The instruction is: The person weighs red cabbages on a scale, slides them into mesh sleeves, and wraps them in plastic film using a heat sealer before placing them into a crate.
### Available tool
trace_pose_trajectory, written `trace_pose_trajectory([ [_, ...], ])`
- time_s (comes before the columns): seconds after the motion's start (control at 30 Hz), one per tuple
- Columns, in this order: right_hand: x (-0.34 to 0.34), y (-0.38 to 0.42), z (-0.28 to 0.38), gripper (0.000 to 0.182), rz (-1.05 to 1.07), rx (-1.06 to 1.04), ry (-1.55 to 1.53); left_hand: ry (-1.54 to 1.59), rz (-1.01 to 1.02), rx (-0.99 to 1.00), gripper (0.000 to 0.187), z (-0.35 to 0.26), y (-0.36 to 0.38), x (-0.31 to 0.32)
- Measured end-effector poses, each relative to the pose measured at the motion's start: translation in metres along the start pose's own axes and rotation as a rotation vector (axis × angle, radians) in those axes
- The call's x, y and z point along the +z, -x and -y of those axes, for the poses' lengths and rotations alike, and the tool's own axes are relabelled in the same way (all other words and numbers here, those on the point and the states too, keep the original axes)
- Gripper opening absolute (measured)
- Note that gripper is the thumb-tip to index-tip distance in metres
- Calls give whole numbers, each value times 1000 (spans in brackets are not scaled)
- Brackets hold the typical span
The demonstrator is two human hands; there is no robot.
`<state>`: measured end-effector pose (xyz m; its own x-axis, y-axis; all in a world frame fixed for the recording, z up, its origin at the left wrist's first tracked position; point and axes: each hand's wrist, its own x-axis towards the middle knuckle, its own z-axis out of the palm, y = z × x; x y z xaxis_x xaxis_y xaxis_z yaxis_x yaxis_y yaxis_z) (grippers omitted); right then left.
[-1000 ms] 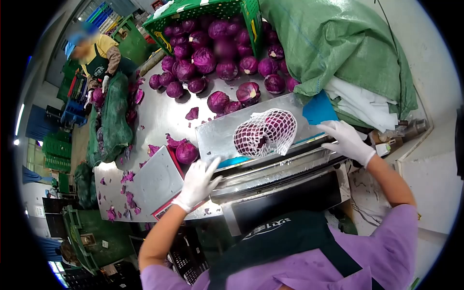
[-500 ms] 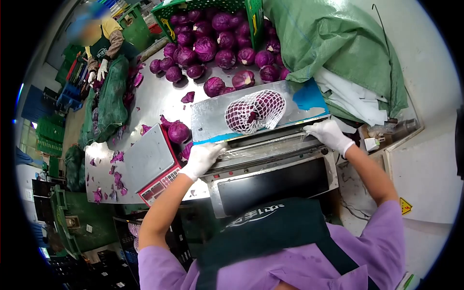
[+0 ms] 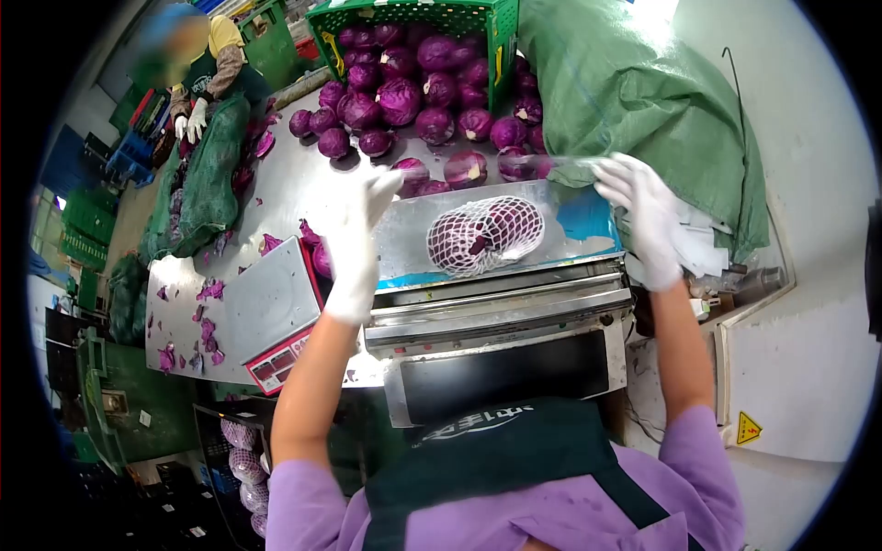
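Since a moment ago both white-gloved hands, left hand (image 3: 354, 241) and right hand (image 3: 643, 207), have risen from the wrapper's front edge, pinching a stretched clear film sheet (image 3: 496, 170) above the white-netted purple cabbage (image 3: 485, 234) at frame centre, ready to cover it.

Veg packing plant: cabbage crate (image 3: 418, 18), wrapper (image 3: 501, 303)

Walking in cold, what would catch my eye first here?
Probably the heap of purple cabbages spilling from a green crate at the far end of the steel table. Nearer, a netted cabbage sits on a metal plate, with the left hand and right hand, in white gloves, raised either side of it.
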<state>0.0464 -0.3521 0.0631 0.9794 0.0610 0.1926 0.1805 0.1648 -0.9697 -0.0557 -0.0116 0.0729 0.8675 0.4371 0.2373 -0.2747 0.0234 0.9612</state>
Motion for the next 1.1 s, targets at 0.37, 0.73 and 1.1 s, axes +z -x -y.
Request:
trace_pose_trajectory([
  [0.37, 36, -3, -99, 117, 837, 69, 347, -551, 784, -88, 130, 95, 2, -10],
  [0.73, 10, 99, -2, 55, 835, 692, 347, -85, 669, -941, 60, 5, 91, -17],
  [1.1, -28, 203, -70, 55, 463, 1367, -105, 166, 414, -1538, 69, 66, 193, -61],
])
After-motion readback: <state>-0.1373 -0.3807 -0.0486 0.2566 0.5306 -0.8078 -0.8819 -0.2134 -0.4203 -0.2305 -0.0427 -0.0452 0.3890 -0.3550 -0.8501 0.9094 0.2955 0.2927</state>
